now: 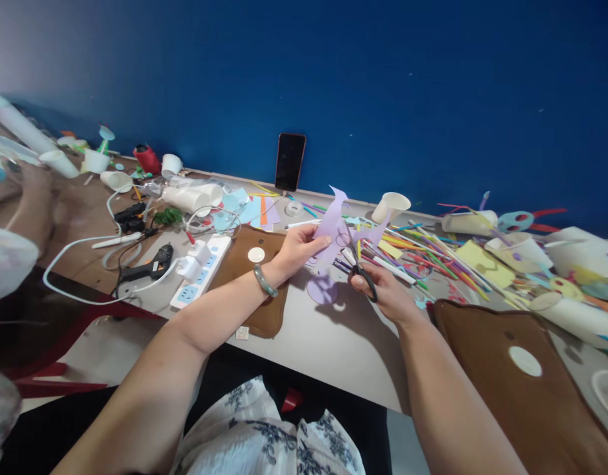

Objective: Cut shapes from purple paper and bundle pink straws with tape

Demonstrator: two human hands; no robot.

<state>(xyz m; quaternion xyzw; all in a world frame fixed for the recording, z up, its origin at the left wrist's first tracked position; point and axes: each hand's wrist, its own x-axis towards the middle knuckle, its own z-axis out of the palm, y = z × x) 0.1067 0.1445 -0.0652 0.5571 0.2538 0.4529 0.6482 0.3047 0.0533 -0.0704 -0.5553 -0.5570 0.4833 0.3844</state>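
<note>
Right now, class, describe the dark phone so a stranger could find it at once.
Start at the deep blue wall behind the cluttered grey table. The flat black rectangular phone stands upright against it, left of the white paper cup. Nothing else there is dark, tall and leaning.

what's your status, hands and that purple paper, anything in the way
Left hand pinching purple paper above the table. Right hand on scissors, blades in the paper. Purple cutout lies under it; straws crowd the right.

The left hand pinches purple paper; at its 3 o'clock the right hand works black scissors into it, above the counter.
</note>
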